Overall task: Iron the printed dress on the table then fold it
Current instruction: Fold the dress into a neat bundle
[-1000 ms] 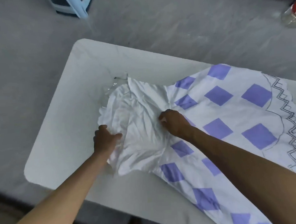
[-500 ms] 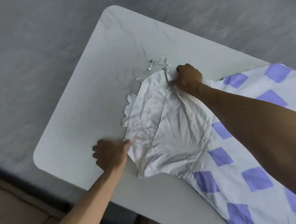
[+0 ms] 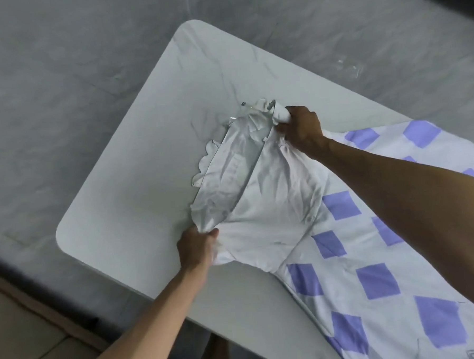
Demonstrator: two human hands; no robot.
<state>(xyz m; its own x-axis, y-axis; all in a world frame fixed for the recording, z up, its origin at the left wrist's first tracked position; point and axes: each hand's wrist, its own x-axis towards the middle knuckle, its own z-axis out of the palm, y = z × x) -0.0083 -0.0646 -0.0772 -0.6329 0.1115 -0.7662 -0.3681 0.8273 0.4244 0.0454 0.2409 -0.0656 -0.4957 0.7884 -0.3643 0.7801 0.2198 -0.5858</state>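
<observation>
Grip at both ends of the bodice: left hand pinches a bunch of white cloth at the near corner. Right hand curls round a gathered wad at the far corner, beside the thin straps. Cloth between the two grips is drawn fairly taut but creased, and one flap is folded over along a diagonal line.

Dress lies on the desk, white top toward the rounded end. Skirt with purple squares runs off right, under the right forearm and out of frame. Scalloped trim peeks from under the flap. Grey floor all round. No iron in view.

Judgement: the step in hand is spreading the top flat ahead of ironing.
- An uneven pull would skew the bodice and set the diagonal fold in as a crease.
- Letting go while the flap is doubled would leave hidden wrinkles for the iron to press in.
- The skirt reaches the near desk edge and seems to hang over it, so its weight could drag the dress off as the top is tugged.
- The straps may twist under the right grip.
</observation>
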